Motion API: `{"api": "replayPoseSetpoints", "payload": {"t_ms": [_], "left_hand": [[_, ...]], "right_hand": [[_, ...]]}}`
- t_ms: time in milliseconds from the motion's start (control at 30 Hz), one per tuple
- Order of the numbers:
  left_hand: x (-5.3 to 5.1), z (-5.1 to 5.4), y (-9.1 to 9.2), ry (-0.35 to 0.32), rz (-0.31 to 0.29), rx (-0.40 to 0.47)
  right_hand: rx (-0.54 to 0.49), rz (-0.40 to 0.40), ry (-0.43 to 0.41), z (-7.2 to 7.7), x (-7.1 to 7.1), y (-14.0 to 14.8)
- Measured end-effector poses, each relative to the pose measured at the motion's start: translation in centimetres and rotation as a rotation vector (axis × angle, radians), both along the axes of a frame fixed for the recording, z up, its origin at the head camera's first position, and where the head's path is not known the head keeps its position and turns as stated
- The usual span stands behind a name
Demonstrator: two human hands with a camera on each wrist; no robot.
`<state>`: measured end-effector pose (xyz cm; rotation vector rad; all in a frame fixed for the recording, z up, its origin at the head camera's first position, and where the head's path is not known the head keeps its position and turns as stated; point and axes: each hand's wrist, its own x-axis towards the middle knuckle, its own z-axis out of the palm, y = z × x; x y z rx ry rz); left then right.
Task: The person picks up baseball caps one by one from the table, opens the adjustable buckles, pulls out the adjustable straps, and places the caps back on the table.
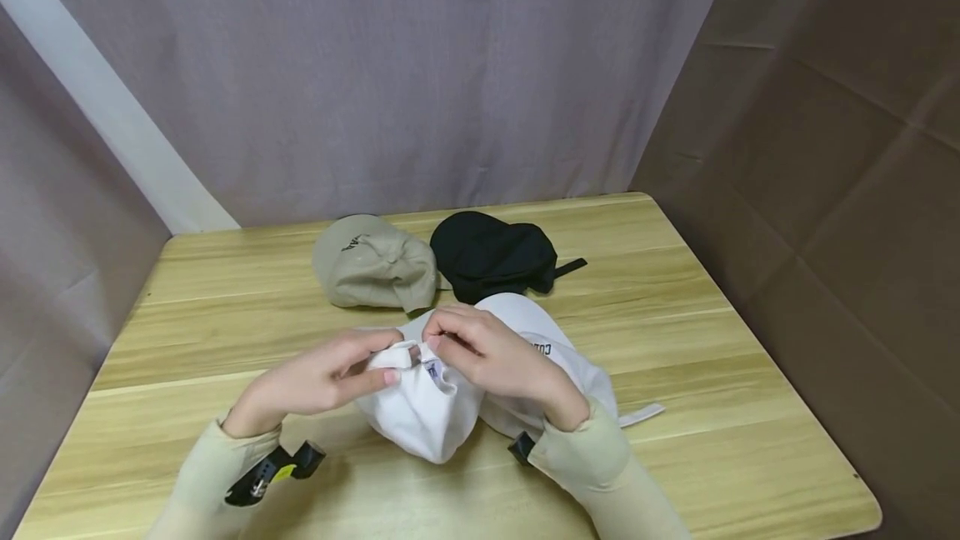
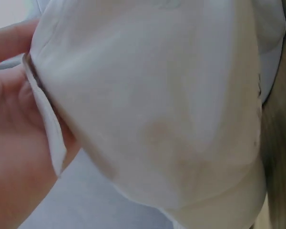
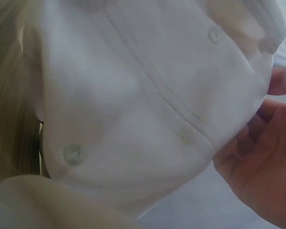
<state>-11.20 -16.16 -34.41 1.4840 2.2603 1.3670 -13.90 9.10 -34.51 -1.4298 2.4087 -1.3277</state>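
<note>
Over the worktop [image 1: 750,423], the nearer white cap [image 1: 408,407] is pinched at its edge by the narrowed grips of left hand [image 1: 326,373] and right hand [image 1: 498,354], its crown [image 1: 438,432] lying below, between both.

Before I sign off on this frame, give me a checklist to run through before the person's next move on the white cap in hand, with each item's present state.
1. Left hand grips the held white baseball cap: ok.
2. Right hand grips the same cap: ok, at the edge nearest the left hand's hold.
3. Back strap fastened: cannot tell; the hands partly cover that area.
4. Space around the held cap free: not ok; the lettered white baseball cap lies right beside it.
5. Beige baseball cap and black baseball cap out of the hands: ok, both lie farther back on the wooden table.
</note>
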Motion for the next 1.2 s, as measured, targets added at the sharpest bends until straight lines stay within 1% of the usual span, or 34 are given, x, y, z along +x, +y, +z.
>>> {"api": "replayPoseSetpoints", "payload": {"t_ms": [133,233,267,300,467,500,567,700,800,867,967,1000,1067,1100,1200], "left_hand": [[0.2,-0.1,-0.2,-0.074,0.032,0.031],[0.2,0.0,-0.4,-0.130,0.049,0.029],[0.2,0.0,-0.4,-0.132,0.051,0.022],[0.2,0.1,-0.4,-0.119,0.046,0.014],[0.1,0.0,-0.5,-0.061,0.001,-0.013],[0.2,0.0,-0.5,-0.058,-0.002,-0.014],[0.3,-0.2,-0.5,-0.068,0.013,-0.012],[0.6,-0.2,-0.6,-0.081,0.077,-0.005],[0.7,-0.3,-0.6,-0.064,0.090,-0.003],[0.9,-0.4,-0.6,-0.085,0.070,0.003],[1.2,-0.3,-0.4,-0.167,0.034,0.013],[1.3,-0.3,-0.4,-0.191,0.037,0.012],[1.6,-0.3,-0.3,-0.212,0.076,-0.005],[1.7,-0.3,-0.2,-0.201,0.107,-0.013],[1.8,-0.5,0.0,-0.129,0.197,-0.035]], "right_hand": [[-0.002,-0.017,0.045,0.1,0.2,-0.1],[-0.007,-0.026,0.071,0.3,0.2,-0.1],[-0.009,-0.028,0.080,0.3,0.2,-0.1],[-0.009,-0.029,0.086,0.4,0.2,-0.1],[0.000,-0.016,0.104,0.3,0.3,-0.2],[0.003,-0.015,0.106,0.2,0.3,-0.2],[0.007,-0.014,0.112,0.1,0.4,-0.2],[0.021,0.019,0.115,0.1,0.4,0.0],[0.040,0.048,0.121,0.2,0.4,0.3],[0.049,0.050,0.132,0.4,0.3,0.4],[0.051,0.037,0.163,0.6,0.3,0.3],[0.048,0.033,0.168,0.6,0.3,0.2],[0.043,0.027,0.179,0.6,0.3,0.0],[0.040,0.023,0.177,0.6,0.4,-0.1],[0.034,0.004,0.161,0.4,0.5,-0.3]]}}
